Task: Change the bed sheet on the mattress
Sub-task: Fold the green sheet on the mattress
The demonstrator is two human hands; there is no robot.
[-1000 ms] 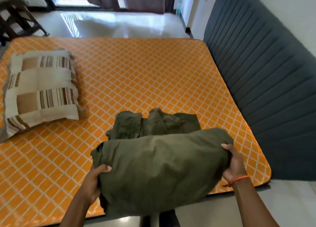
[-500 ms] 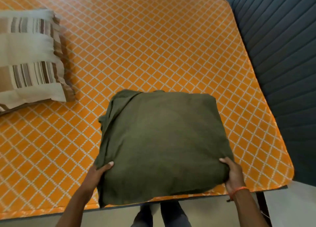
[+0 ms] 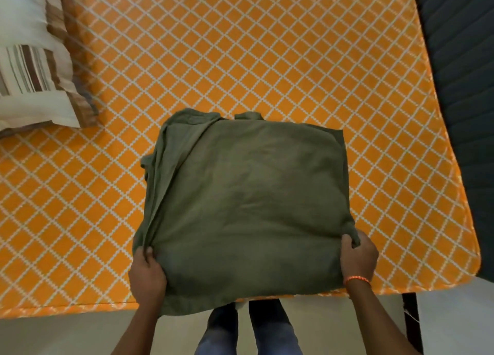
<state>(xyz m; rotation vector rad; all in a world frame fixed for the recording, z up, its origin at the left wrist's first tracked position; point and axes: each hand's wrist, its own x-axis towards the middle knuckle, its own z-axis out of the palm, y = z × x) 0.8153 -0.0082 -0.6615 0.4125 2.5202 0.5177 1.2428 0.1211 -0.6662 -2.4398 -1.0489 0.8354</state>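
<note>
No brand, label or writing readable anywhere. Your folded green sheet [image 3: 248, 207] lies on the orange diamond-pattern mattress [image 3: 240, 55], its near edge hanging just past the mattress's front edge. Your left hand [image 3: 146, 273] grips the sheet's near-left corner, fingers curled into bunched cloth. Your right hand [image 3: 358, 256] pinches the near-right corner; an orange wristband [image 3: 357, 279] sits on that wrist. A striped pillow [image 3: 34, 60] lies at the far left, well apart from the sheet. Bare mattress stretches beyond and to both sides. A dark padded headboard [image 3: 462, 87] runs along the right edge. Your legs [image 3: 248, 330] stand on the pale floor [image 3: 66, 336] below.
</note>
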